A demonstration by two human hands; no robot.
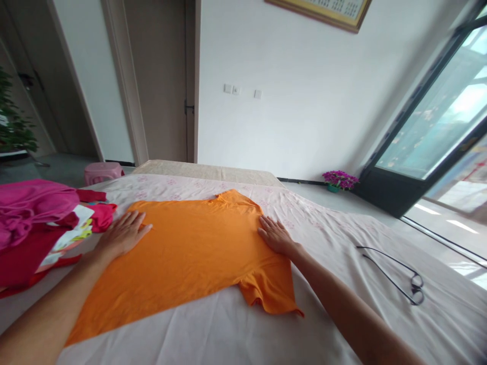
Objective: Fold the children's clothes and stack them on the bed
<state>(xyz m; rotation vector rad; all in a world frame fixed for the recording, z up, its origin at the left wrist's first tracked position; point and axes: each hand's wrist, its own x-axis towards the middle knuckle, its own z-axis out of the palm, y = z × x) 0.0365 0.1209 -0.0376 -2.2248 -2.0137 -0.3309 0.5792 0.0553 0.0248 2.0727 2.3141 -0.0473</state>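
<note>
An orange T-shirt (182,248) lies spread out on a pale, flower-patterned sheet (213,334). Its hem points to the lower left, and one rumpled sleeve reaches toward the lower right. My left hand (124,234) rests flat near the shirt's left edge, fingers extended. On the shirt's right part, near the shoulder, my right hand (276,235) lies palm down with its fingers stretched out. Neither hand grips the cloth. Left of my left hand is a heap of pink and red clothes (38,218).
Black-framed glasses (409,286) lie on the sheet at the right. Behind the heap stands a pink stool (102,172). A purple flower pot (340,181) is on the floor by the glass door (429,132). A leafy plant (15,116) stands far left.
</note>
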